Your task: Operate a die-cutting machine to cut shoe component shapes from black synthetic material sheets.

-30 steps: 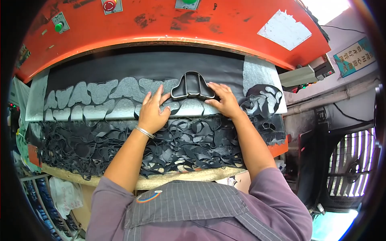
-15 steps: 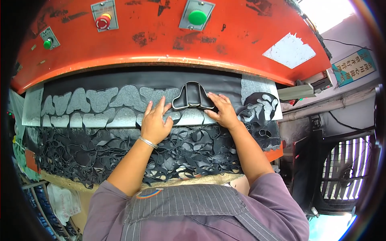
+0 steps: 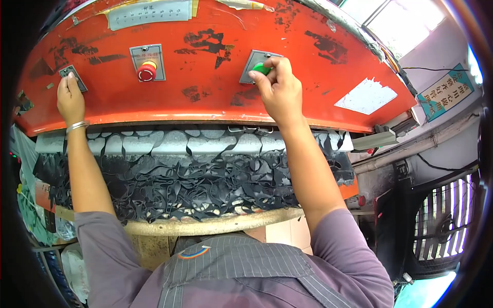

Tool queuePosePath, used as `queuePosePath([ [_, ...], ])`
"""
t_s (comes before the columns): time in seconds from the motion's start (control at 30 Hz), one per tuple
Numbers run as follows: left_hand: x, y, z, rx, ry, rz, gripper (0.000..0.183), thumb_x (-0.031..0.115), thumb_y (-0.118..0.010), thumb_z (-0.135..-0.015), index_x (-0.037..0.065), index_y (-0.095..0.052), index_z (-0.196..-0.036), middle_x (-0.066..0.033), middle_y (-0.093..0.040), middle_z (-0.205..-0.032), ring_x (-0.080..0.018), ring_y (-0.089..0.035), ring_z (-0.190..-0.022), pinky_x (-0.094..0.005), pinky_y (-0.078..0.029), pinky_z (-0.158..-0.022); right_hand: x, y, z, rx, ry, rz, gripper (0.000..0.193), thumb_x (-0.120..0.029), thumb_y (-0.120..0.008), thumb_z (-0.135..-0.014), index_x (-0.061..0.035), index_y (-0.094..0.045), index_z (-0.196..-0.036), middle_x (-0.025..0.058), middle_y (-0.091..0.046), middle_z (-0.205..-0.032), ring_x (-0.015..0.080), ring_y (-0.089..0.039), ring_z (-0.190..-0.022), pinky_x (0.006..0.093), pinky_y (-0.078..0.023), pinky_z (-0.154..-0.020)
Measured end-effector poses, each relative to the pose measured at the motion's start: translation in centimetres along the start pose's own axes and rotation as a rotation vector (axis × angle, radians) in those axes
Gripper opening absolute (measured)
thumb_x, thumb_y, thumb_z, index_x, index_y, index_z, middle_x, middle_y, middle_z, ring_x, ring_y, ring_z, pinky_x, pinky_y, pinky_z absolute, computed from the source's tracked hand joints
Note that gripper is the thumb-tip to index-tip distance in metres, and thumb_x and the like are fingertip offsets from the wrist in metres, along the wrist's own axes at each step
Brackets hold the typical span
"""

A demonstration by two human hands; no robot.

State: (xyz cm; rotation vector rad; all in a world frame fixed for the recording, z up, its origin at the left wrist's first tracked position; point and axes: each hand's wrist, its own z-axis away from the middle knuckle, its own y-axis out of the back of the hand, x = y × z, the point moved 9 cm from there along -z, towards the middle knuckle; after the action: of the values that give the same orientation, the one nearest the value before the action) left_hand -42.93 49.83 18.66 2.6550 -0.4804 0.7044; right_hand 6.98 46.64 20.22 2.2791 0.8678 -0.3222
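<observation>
Scrap [image 3: 195, 185] beneath red press head [image 3: 318, 87], fan [image 3: 441, 226] right.

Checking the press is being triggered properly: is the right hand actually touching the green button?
Touching. The head view shows the right hand with its fingertips closed around the green button on the red press panel, no gap visible.

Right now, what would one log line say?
left hand: on small grey button plate | right hand: pressing round green button | orange press
</observation>
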Motion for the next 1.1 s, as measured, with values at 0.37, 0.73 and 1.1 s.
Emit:
queuePosePath([
  [0.37, 18.6, -2.5, 29.8, -1.251, 0.033, 0.446, 0.014, 0.02, -0.066, -0.084, 0.007, -0.07, -0.084, -0.0129, -0.067, -0.082, -0.0284, -0.065, -0.074, -0.0373, -0.053, -0.068, -5.0, -4.6, 22.0, -1.152, 0.13, -0.111, 0.046, -0.041, -0.074, -0.073, -0.002, -0.061, -0.094, 0.0161, -0.062, -0.092, 0.0361, -0.06, -0.091, 0.046, -0.049, -0.078],
  [0.73, 24.4, -0.3, 35.9, -1.156, -0.159, 0.195, 0.011, 0.01, -0.061, -0.08, 0.002, -0.066, -0.087, -0.0147, -0.06, -0.083, -0.0347, -0.054, -0.081, -0.0435, -0.045, -0.075, -4.1, -5.0, 25.1, -0.927, 0.084, 0.101, 0.029, -0.017, -0.075, -0.061, -0.0037, -0.066, -0.085, 0.0135, -0.063, -0.09, 0.0291, -0.064, -0.089, 0.0389, -0.054, -0.072],
  [1.1, 33.6, -9.6, 36.2, -1.46, -0.379, 0.389, 0.034, 0.035, -0.06, -0.087, 0.007, -0.068, -0.106, -0.0124, -0.064, -0.113, -0.0304, -0.058, -0.11, -0.0446, -0.042, -0.096, 5.9, -12.4, 8.9, -0.629, 0.459, 0.149, 0.015, -0.019, -0.056, -0.08, -0.0078, -0.066, -0.081, 0.0099, -0.067, -0.089, 0.0293, -0.065, -0.087, 0.0442, -0.051, -0.074],
])
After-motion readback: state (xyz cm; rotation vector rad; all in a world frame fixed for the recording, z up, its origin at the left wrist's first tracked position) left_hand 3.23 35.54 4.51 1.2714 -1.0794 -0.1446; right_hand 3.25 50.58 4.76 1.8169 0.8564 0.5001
